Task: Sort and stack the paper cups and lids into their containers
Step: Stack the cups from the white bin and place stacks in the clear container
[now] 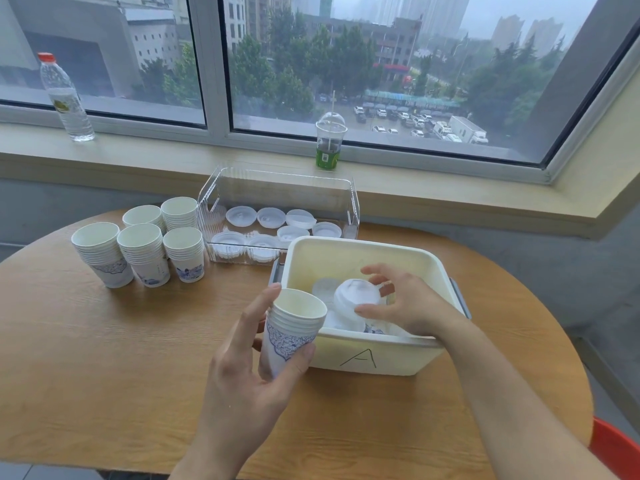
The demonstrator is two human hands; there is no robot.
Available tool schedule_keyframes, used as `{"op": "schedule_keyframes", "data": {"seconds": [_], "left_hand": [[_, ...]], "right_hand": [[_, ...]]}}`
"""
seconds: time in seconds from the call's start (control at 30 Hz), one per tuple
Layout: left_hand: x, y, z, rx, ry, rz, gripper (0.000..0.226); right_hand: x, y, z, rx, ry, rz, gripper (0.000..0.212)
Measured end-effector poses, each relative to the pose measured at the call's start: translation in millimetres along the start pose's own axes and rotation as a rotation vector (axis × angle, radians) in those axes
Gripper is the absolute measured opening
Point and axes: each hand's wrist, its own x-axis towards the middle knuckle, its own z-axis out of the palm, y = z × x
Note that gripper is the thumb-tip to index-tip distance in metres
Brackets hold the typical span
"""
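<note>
Over bin (363,358), right hand (412,306) grips lid (356,297)

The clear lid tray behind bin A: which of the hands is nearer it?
Right. The right hand is inside the cream bin just before the clear tray; the left hand holds a cup stack farther back.

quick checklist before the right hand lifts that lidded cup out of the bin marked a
1. Right hand around the lidded cup: ok, fingers curl at both sides.
2. Lid seated on that cup: cannot tell, only its top shows.
3. Left hand holds the cup stack steady: ok, upright beside the cream bin.
4. Room in the clear lid tray: ok, single layer of lids.
5. Cup stacks on table upright: ok.
6. Other items left in bin: cannot tell, partly hidden.
</note>
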Motion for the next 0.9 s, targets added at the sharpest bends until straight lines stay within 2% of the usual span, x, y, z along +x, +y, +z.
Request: {"op": "schedule_keyframes", "data": {"seconds": [0.1,0.27,0.43,0.6,0.77,0.9], "left_hand": [[1.0,-0.2,0.1,0.003,-0.001,0.002,0.074],[1.4,-2.9,1.8,0.009,0.003,0.005,0.077],[1.5,-4.4,2.2,0.013,-0.002,0.019,0.077],[0.8,-3.9,1.2,0.006,-0.002,0.020,0.076],[0.8,-4.4,1.0,0.015,-0.002,0.022,0.078],[1.1,-3.4,0.6,0.009,-0.009,0.020,0.077]], "right_hand": [[0.7,1.9,-1.0,0.162,0.022,-0.031,0.067],[9.0,18.9,-6.2,0.008,0.136,0.022,0.061],[17.0,27.0,-2.8,-0.086,0.015,0.078,0.060],[16.6,26.5,-1.2,-0.083,0.032,0.034,0.042],[12.5,25.3,-2.1,0.007,-0.028,-0.006,0.021],[12.7,24.9,-2.0,-0.023,-0.077,-0.006,0.015]]}}
